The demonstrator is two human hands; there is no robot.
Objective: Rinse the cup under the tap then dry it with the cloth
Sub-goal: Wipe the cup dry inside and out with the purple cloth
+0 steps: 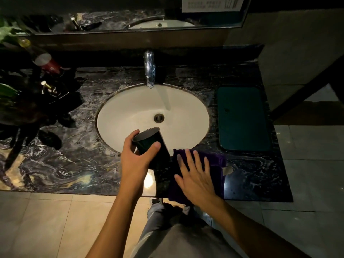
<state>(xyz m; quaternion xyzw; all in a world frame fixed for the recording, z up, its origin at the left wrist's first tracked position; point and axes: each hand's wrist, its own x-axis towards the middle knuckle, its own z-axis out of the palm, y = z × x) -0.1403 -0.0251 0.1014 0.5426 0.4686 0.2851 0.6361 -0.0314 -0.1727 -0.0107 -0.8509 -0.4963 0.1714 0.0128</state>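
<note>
Dark marbled counter (55, 164) runs under a mirror, with a white basin (130, 108) set below the chrome tap (149, 69), which shows no running water. Left of centre, the left hand (136, 155) wraps the dark cup (150, 144), tilting it over the basin's near edge, probably to shed drips. Just right, the right hand (197, 175) lies flat, fingers spread, on the purple cloth (214, 161), seemingly readying it for drying
</note>
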